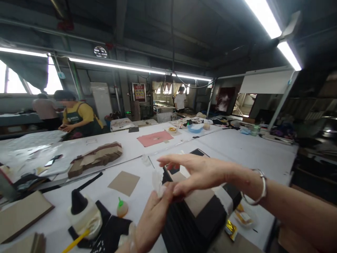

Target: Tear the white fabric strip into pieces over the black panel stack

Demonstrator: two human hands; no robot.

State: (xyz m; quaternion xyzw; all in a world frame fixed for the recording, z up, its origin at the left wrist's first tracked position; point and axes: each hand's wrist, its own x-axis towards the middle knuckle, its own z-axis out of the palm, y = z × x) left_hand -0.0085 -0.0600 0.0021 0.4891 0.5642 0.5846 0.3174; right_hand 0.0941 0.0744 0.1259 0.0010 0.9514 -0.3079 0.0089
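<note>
My left hand [155, 213] is closed, with its fingers pinched around a thin whitish see-through strip [157, 181], blurred by motion. Over it reaches my right hand [197, 172], fingers stretched forward and thumb at the left fingertips; I see nothing held in it. Below both hands lies a stack of black pieces [181, 225] with a beige panel [200, 201] on top. A white band [223, 198] crosses the stack, partly hidden by my right wrist. A small round bottle with a green tip [122, 208] stands left of my left hand.
At the left are a white container with a brush [91, 221], beige sheets [22, 214] and a fanned stack of brown pieces [97, 158]. A beige square [124, 183] lies ahead, a pink sheet [155, 138] farther off. A co-worker [81, 116] stands across the table.
</note>
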